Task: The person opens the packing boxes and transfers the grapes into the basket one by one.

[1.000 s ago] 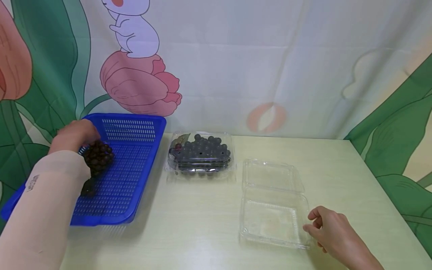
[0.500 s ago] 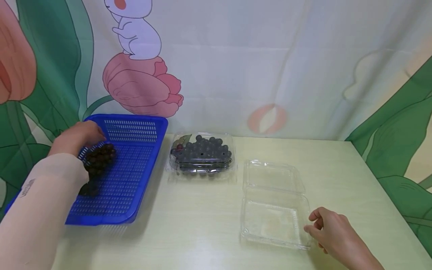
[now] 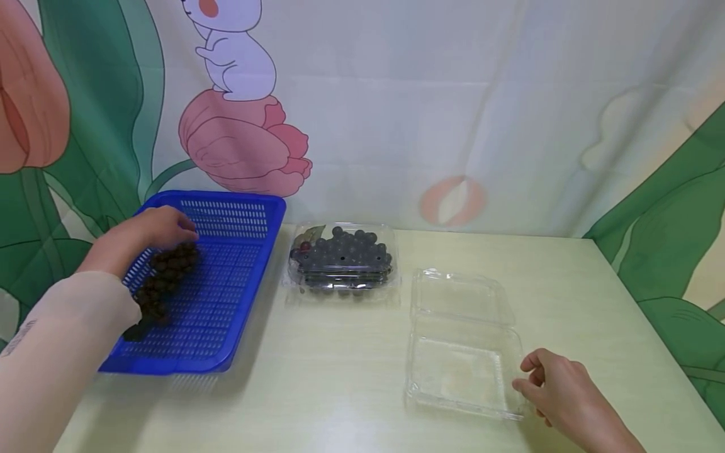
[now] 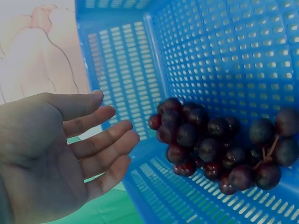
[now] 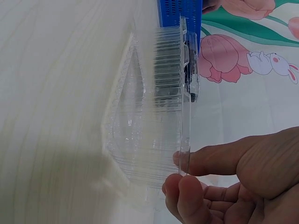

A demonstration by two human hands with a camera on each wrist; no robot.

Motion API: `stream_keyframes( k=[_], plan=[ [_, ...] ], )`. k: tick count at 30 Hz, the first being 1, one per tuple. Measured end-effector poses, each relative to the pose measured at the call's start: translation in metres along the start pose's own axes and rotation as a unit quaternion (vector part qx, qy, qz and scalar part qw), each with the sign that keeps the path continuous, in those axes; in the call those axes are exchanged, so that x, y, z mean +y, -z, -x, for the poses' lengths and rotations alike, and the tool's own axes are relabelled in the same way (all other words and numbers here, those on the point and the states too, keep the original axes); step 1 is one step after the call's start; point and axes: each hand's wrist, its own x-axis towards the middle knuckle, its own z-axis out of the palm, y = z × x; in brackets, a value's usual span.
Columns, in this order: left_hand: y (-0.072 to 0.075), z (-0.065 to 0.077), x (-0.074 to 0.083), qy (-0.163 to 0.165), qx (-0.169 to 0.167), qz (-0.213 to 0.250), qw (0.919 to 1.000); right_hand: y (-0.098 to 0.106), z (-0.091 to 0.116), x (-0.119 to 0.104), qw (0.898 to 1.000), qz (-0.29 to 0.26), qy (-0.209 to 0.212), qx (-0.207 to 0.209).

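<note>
My left hand (image 3: 155,229), its fingers loosely extended and holding nothing, hovers over the left side of a blue plastic basket (image 3: 226,251). Below it in the basket lies a bunch of dark red grapes (image 3: 170,270); the left wrist view shows those grapes (image 4: 210,144) apart from the fingertips (image 4: 126,126). On the right, my right hand (image 3: 557,384) pinches the right rim of a clear plastic clamshell container (image 3: 459,371), which lies with its lid laid back. Thumb and curled fingers meet at the rim of this container (image 5: 184,107) in the right wrist view.
A closed clear clamshell (image 3: 342,258) filled with dark grapes stands between the basket and the open container. Behind the pale table (image 3: 317,390) hangs a printed curtain (image 3: 368,126).
My left hand has let go of the grape bunch and moved up and right, away from it. The bunch lies lower in the basket. My right hand stays at the container.
</note>
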Motion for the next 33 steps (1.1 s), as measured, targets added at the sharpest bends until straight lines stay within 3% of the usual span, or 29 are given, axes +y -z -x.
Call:
stream_keyframes(
  k=[5,10,20,33],
  plan=[
    [-0.005,0.010,0.013,-0.039,0.017,0.014,0.9990,-0.001,0.000,-0.001,1.000,0.001,-0.002,-0.001],
    [-0.012,0.022,0.035,-0.068,0.020,0.031,0.9970,0.000,0.002,-0.001,1.000,-0.004,-0.001,0.000],
    [-0.022,0.045,0.068,-0.078,0.021,0.036,0.9961,-0.001,0.003,-0.002,1.000,-0.001,0.006,0.004],
    [-0.026,0.067,0.096,-0.102,-0.001,0.041,0.9939,-0.003,0.001,-0.004,1.000,0.000,-0.003,0.001]
  ],
)
